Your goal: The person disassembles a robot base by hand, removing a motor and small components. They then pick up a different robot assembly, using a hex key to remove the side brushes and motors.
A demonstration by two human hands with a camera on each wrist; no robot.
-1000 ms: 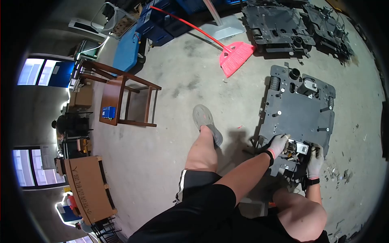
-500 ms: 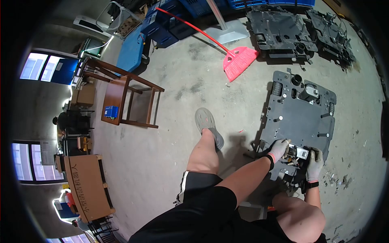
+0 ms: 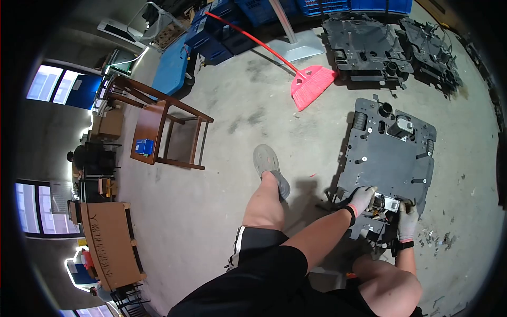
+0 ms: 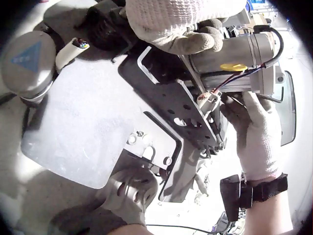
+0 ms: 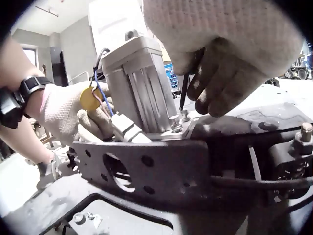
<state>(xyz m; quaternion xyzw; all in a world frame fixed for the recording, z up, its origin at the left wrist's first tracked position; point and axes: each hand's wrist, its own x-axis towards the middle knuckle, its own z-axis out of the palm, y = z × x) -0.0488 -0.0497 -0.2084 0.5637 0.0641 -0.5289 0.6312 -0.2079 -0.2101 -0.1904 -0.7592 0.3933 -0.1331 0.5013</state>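
A silver motor (image 3: 390,203) with thin wires and a white connector (image 5: 129,129) stands on the near end of a dark metal chassis (image 3: 388,158). My gloved left hand (image 3: 363,201) is at the motor's left, and its curled fingers lie against the motor (image 4: 234,56) in the left wrist view. My gloved right hand (image 3: 408,222) is on the other side. In the right wrist view the right hand (image 5: 220,58) pinches a thin black tool (image 5: 184,93), whose lower end meets a bolt (image 5: 185,116) beside the motor's base. The left hand's fingertips are partly hidden.
Two more chassis units (image 3: 364,50) lie at the top right. A red broom (image 3: 312,87), a wooden chair (image 3: 150,127) with a small blue box on it, and a large cardboard box (image 3: 108,243) are farther left. Small debris (image 3: 438,240) lies right of the chassis.
The head view has shifted slightly, so the chassis appears a little lower than a second ago. Both hands remain at the motor, with only small changes in the right hand's pose.
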